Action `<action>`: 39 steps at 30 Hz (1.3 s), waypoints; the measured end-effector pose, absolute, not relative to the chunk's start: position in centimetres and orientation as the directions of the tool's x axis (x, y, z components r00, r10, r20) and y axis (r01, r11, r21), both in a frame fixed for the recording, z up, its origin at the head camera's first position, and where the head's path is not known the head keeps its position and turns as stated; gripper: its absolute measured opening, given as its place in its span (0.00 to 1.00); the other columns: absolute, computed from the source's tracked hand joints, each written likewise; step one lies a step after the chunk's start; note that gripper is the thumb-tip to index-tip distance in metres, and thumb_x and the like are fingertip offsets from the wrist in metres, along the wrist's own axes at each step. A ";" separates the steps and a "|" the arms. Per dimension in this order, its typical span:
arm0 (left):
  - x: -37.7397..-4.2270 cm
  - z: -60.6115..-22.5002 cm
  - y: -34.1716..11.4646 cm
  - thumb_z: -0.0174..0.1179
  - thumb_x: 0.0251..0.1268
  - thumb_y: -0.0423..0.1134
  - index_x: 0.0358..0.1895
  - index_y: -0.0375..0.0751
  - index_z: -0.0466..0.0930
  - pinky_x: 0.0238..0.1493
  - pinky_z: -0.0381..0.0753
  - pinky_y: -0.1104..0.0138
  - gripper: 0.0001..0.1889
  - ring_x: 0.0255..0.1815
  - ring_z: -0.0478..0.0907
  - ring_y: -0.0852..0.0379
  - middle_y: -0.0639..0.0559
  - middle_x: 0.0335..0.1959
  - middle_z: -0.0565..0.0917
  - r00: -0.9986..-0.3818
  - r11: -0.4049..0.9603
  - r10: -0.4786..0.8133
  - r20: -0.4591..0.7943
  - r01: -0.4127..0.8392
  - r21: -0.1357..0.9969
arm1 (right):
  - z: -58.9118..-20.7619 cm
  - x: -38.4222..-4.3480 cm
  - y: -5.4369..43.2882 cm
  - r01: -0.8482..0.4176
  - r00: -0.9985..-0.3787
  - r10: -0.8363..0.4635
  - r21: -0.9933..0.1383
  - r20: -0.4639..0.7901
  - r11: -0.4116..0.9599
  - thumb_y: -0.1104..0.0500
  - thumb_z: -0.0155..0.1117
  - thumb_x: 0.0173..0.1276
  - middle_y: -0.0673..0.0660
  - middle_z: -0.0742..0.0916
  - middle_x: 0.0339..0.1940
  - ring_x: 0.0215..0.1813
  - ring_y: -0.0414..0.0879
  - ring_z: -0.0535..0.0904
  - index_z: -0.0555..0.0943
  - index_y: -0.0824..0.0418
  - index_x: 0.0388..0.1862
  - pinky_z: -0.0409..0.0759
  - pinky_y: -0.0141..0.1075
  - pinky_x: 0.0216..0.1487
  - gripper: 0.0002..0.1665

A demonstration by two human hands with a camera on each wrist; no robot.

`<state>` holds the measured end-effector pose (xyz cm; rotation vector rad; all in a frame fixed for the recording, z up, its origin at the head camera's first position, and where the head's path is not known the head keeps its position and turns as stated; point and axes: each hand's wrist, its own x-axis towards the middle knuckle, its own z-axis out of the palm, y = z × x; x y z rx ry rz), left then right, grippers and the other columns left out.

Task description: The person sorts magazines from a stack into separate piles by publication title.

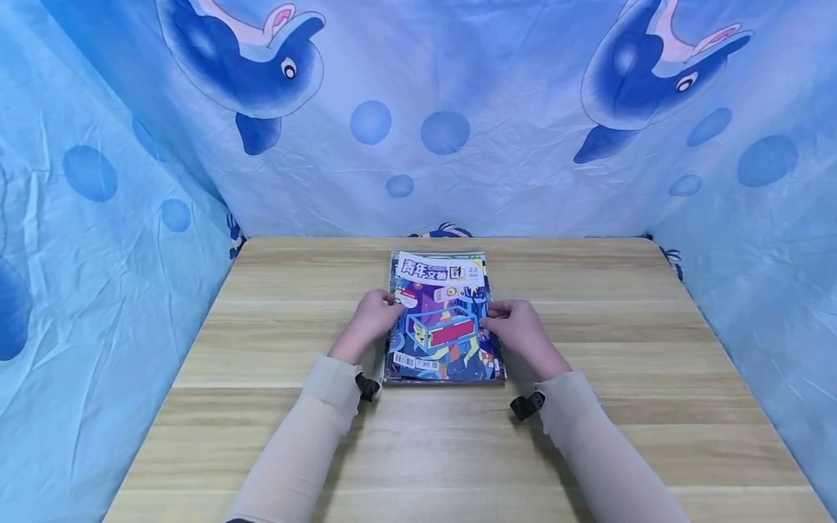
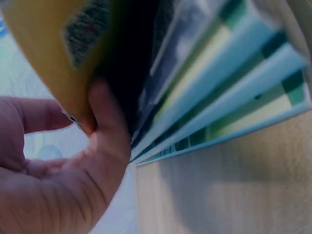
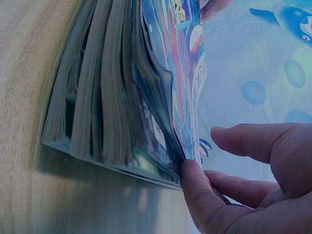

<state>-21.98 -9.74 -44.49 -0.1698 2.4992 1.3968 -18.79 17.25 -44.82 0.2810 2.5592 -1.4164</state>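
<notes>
A magazine (image 1: pixel 445 341) with a purple and blue illustrated cover lies on top of a stack of magazines (image 2: pixel 234 87) on the table. My left hand (image 1: pixel 377 317) pinches its left edge; in the left wrist view a finger reaches under its yellow back cover (image 2: pixel 53 44), which is tilted up from the stack. At the right edge is my right hand (image 1: pixel 521 330). In the right wrist view a fingertip of this right hand (image 3: pixel 243 190) touches the top magazine's edge, while the thumb stands apart from the cover.
The stack sits on a wood-grain table (image 1: pixel 261 428), near its back edge. Blue cloth (image 1: pixel 405 65) with printed dolphins hangs behind and along both sides. Each wrist wears a small black device, the left device (image 1: pixel 368 387) and the right device (image 1: pixel 527 405).
</notes>
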 end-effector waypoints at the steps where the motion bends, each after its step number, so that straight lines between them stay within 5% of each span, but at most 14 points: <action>1: -22.0 -44.5 -9.8 0.59 0.71 0.37 0.64 0.27 0.71 0.50 0.81 0.55 0.24 0.50 0.79 0.44 0.35 0.55 0.78 -0.952 0.522 0.041 -0.302 -0.238 0.819 | -44.8 -18.8 17.2 0.261 -0.962 0.067 -0.810 -0.267 0.525 0.57 0.68 0.73 0.63 0.84 0.54 0.53 0.55 0.81 0.77 0.68 0.67 0.82 0.46 0.56 0.28; 8: -21.8 -44.9 -10.0 0.64 0.68 0.31 0.72 0.30 0.63 0.48 0.84 0.57 0.32 0.47 0.82 0.46 0.36 0.55 0.79 -0.935 0.463 0.098 -0.340 -0.259 0.847 | -44.6 -18.7 17.0 0.268 -0.959 0.069 -0.807 -0.274 0.525 0.57 0.68 0.73 0.62 0.84 0.54 0.54 0.54 0.81 0.77 0.67 0.66 0.82 0.46 0.55 0.27; 21: -21.3 -44.8 -10.4 0.63 0.70 0.29 0.69 0.32 0.69 0.42 0.86 0.60 0.26 0.42 0.85 0.48 0.40 0.49 0.84 -0.924 0.335 0.106 -0.368 -0.315 0.888 | -44.9 -18.3 16.8 0.259 -0.962 0.064 -0.813 -0.266 0.522 0.58 0.68 0.72 0.62 0.83 0.55 0.56 0.55 0.80 0.75 0.68 0.68 0.81 0.47 0.57 0.29; 39: -20.3 -44.2 -12.3 0.60 0.71 0.27 0.72 0.42 0.68 0.38 0.87 0.57 0.27 0.37 0.87 0.46 0.37 0.45 0.86 -0.913 0.016 0.102 -0.395 -0.396 0.918 | -44.6 -18.4 17.1 0.242 -0.959 -0.017 -0.851 -0.283 0.466 0.51 0.75 0.67 0.62 0.82 0.59 0.59 0.55 0.79 0.64 0.64 0.78 0.79 0.48 0.60 0.47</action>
